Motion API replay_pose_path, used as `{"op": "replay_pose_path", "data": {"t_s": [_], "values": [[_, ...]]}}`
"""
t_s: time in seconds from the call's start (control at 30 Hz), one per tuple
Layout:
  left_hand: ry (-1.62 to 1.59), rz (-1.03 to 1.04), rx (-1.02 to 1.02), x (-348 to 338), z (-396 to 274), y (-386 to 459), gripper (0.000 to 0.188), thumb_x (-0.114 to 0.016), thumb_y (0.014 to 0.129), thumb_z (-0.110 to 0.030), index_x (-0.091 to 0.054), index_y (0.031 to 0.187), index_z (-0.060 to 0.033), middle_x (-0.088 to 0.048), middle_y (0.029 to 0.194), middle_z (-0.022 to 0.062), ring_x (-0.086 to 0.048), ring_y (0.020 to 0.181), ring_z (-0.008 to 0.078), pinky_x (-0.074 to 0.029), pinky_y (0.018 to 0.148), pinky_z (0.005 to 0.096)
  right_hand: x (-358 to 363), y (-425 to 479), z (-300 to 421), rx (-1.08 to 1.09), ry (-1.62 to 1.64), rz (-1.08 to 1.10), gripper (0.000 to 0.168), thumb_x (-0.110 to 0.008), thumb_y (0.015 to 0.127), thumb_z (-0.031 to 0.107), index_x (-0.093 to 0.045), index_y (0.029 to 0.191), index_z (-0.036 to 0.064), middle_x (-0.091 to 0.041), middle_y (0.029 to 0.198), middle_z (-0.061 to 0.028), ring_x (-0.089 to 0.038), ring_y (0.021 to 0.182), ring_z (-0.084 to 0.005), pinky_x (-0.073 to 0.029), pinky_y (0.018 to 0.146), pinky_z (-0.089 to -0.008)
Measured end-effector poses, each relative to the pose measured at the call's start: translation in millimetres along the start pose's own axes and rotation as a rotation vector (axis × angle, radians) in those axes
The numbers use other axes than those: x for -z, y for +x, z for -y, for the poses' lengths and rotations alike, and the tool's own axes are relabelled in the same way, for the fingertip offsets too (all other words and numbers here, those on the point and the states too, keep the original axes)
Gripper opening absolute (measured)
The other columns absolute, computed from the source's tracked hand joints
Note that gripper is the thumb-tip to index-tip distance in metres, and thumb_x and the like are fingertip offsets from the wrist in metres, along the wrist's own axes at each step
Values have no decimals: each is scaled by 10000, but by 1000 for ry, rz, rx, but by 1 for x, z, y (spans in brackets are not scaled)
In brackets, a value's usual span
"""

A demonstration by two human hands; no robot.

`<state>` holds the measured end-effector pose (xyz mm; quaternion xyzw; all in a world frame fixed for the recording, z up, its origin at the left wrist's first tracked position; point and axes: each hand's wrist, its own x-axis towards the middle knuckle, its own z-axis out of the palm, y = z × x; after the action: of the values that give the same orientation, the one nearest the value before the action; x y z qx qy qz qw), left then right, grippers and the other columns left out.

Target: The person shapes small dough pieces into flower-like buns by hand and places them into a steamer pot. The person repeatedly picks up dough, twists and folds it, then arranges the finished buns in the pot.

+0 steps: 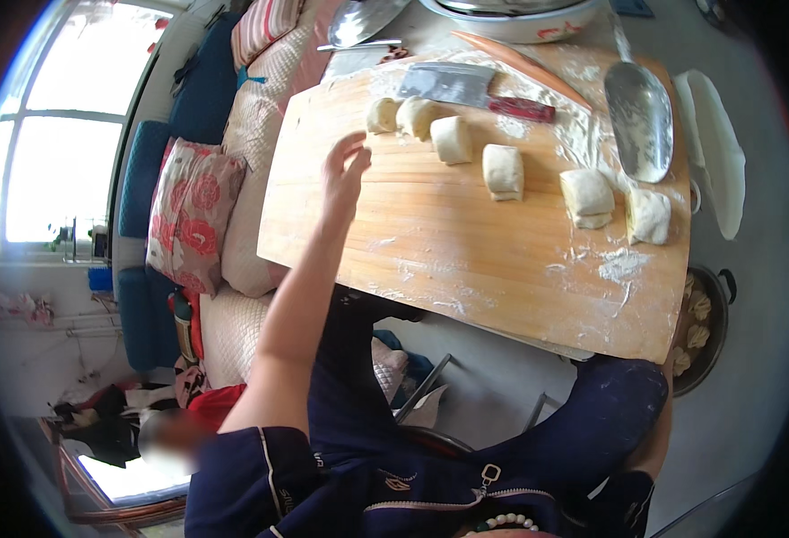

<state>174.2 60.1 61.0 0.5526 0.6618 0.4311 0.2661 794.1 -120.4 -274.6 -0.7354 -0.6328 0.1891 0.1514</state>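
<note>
My left hand (347, 171) hovers over the left part of a floured wooden board (428, 222), fingers slightly apart and nothing held. Just beyond its fingertips lies a cut piece of dough (382, 116). Several more pieces form a slanting row toward the right, among them a block of dough (502, 172) near the middle and another piece (648, 216) by the right edge. A cleaver (448, 84) with a red handle rests flat behind the row. My right hand is out of view; part of that arm shows beside my right knee.
Behind the cleaver lies a tapered wooden rolling pin (522, 66). A floury metal scoop (638, 121) sits at the board's right rear. Pleated buns fill part of a dark pan (722, 336) low at the right. An enamel basin (512, 23) stands at the back, a sofa (246, 141) at left.
</note>
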Motion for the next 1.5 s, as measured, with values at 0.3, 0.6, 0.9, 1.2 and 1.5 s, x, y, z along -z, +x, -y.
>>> {"op": "replay_pose_path", "data": {"t_s": [0.3,0.6,0.9,1.2,1.5], "values": [[242,430,82,-4,81,169,499,-573,852,-243,-493,1323,-98,-521,1289,232,-494,1193,341,-386,1001,392,85,-67,-27,-22,439,-183,390,-647,775,65,-583,1159,35,-557,1191,-157,-582,1031,-289,-475,869,-380],[623,400,-166,23,64,139,808,-864,444,-379,-606,1137,-54,-517,1154,208,-479,1118,346,-434,963,372,255,-55,153,2,223,-292,321,-548,850,-24,-562,1170,10,-522,1229,-108,-580,1024,-208,-489,859,-324],[-765,220,186,47,24,-5,533,-784,659,-23,-552,1132,58,-625,1076,116,-615,973,182,-494,868,287,236,-14,444,455,432,-76,355,-607,781,-11,-604,1135,6,-568,1194,-107,-551,1097,-180,-480,868,-293],[-991,507,164,67,-39,-134,635,-799,652,-14,-509,1213,53,-621,1104,97,-596,1013,152,-483,884,281,164,-23,581,419,894,564,644,-826,679,129,-520,1227,-16,-573,1182,-95,-564,1077,-175,-484,885,-313],[-968,504,176,68,-22,-143,586,-756,687,-16,-512,1216,52,-627,1090,106,-607,996,160,-501,845,280,164,-41,587,353,873,587,495,-795,719,74,-566,1142,-41,-639,1031,-73,-614,947,-139,-508,839,-275]]}}
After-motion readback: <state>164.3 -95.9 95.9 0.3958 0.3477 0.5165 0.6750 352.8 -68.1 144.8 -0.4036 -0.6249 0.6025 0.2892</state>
